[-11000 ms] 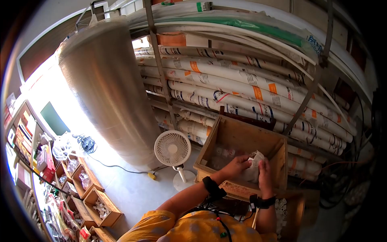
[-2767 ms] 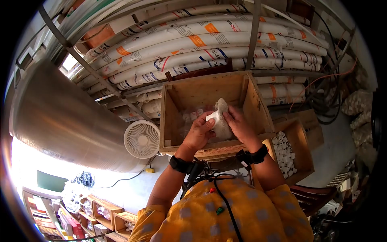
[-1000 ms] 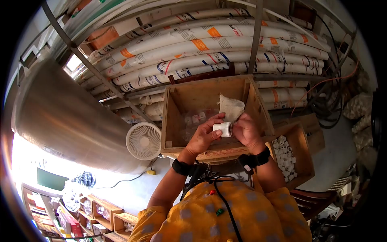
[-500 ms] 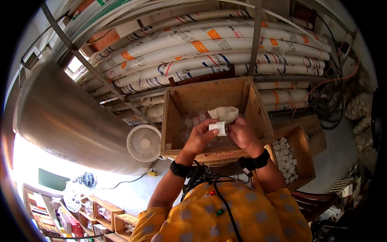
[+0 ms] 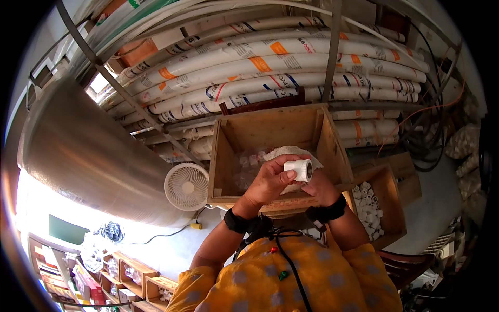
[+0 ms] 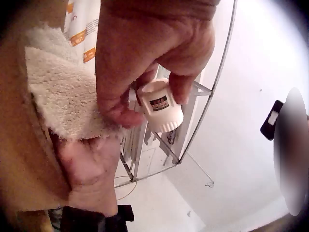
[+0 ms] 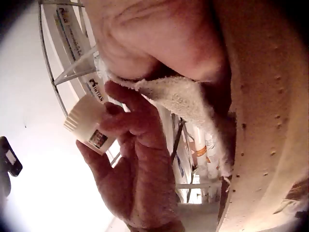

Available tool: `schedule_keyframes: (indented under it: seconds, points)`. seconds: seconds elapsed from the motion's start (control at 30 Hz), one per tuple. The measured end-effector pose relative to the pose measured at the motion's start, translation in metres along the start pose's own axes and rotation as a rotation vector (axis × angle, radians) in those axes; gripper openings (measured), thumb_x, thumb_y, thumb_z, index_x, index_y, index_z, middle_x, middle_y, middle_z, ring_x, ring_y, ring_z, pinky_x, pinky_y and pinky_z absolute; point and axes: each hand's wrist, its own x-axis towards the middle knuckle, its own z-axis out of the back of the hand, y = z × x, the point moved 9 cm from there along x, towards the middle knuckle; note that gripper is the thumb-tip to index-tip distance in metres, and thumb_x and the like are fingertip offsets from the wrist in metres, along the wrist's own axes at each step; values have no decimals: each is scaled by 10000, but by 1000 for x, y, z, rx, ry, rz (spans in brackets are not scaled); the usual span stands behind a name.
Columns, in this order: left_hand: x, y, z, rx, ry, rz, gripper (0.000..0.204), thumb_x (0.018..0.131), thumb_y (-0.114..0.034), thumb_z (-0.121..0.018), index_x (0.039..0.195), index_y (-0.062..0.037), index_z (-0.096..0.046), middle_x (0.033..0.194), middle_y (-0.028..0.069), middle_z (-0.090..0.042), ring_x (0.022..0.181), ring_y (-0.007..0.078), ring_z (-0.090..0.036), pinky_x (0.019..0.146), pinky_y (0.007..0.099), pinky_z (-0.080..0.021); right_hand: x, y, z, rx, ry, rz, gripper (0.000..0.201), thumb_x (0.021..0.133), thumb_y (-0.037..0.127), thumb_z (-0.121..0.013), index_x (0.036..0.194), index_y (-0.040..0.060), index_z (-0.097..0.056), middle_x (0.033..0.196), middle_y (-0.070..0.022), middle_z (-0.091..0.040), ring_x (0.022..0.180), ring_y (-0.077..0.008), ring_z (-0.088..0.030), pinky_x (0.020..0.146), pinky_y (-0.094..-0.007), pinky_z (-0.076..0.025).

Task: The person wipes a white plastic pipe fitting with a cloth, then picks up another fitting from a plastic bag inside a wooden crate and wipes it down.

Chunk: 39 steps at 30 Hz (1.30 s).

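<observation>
Above the near part of a wooden box (image 5: 270, 123), the left hand (image 5: 265, 182) pinches a short white ribbed fitting (image 5: 297, 170) between thumb and fingers. The fitting's dark round opening faces right in the head view, and a small dark label shows on its side in the left wrist view. Just behind it, the right hand (image 5: 323, 188) is partly hidden by the fitting. A rough off-white cloth (image 7: 181, 99) is gripped in the right hand (image 7: 164, 41), its fingers mostly out of sight. Fitting and cloth look apart in the left wrist view.
Bagged white pieces (image 5: 249, 160) lie in the box's left part. A white fan (image 5: 186, 186) stands at its left, and a box of white fittings (image 5: 368, 208) at its right. Long wrapped pipes (image 5: 244, 73) and a metal rack post (image 5: 333, 52) rise behind.
Earlier the cloth was around the item in both hands; now the fitting is uncovered. Since half a second ago, the left hand has moved it rightward and turned it, while the cloth sank behind.
</observation>
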Motion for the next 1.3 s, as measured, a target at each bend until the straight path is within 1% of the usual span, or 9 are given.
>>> schedule_keyframes:
  seconds: [0.07,0.3,0.47,0.6,0.8,0.9,1.1,1.2,1.3]
  points:
    - [-3,8,14,-37,-42,12,421,853,-209,-648,1211,-43,-502,1172,85,-566,1034,191,-558,816,339,-493,8,1,-3,117,160,70,243,945,166,-497,1160,58,-526,1121,-62,-577,1004,-181,-585,862,-321,-497]
    - [-7,12,87,196,-376,-39,297,864,-117,-623,1146,-60,-549,1001,27,-609,880,135,-579,713,254,-475,19,-21,14,352,53,-46,386,954,303,-478,1258,66,-463,1210,-59,-541,1055,-188,-566,872,-342,-481]
    - [-13,12,82,378,-361,-67,321,850,-125,-653,1136,-27,-545,975,33,-603,823,92,-558,671,228,-471,29,-45,37,-479,43,58,389,955,267,-475,1292,74,-438,1226,-54,-529,1115,-188,-516,915,-309,-414]
    - [-11,14,79,438,-335,-50,316,835,-94,-661,1126,-39,-552,908,13,-595,761,68,-528,640,210,-437,26,-54,28,-215,125,-17,389,931,177,-500,1304,88,-435,1250,-77,-503,1156,-212,-471,984,-303,-350]
    - [-10,6,70,605,-346,-98,337,784,-59,-717,1078,-11,-560,929,16,-590,804,92,-542,710,243,-464,12,-4,-7,-799,143,401,401,912,77,-499,1304,41,-423,1279,-112,-474,1160,-234,-465,1004,-320,-341]
    - [-9,8,73,721,-332,-158,352,769,-60,-728,1076,-15,-561,934,38,-589,818,109,-542,714,258,-461,20,-23,7,-861,134,359,385,923,87,-474,1301,37,-425,1250,-113,-484,1149,-217,-466,985,-314,-354]
    - [-12,-1,59,929,-294,-195,375,752,-60,-734,1081,-20,-559,966,72,-568,868,146,-537,741,286,-456,34,-64,50,-235,-177,-54,375,948,237,-457,1273,48,-445,1148,-90,-519,1074,-183,-480,910,-302,-388]
    - [-11,0,60,911,-295,-227,365,757,-59,-727,1078,-14,-559,953,78,-581,842,150,-542,717,285,-456,35,-63,41,59,-84,-115,396,946,287,-471,1278,73,-439,1157,-76,-511,1060,-173,-475,899,-300,-391]
    - [-12,1,64,754,-354,-200,344,781,-54,-706,1087,-12,-555,941,51,-591,817,132,-548,711,260,-459,35,-64,48,-150,-68,-55,425,945,300,-476,1303,79,-419,1172,-83,-507,1101,-183,-463,914,-300,-386]
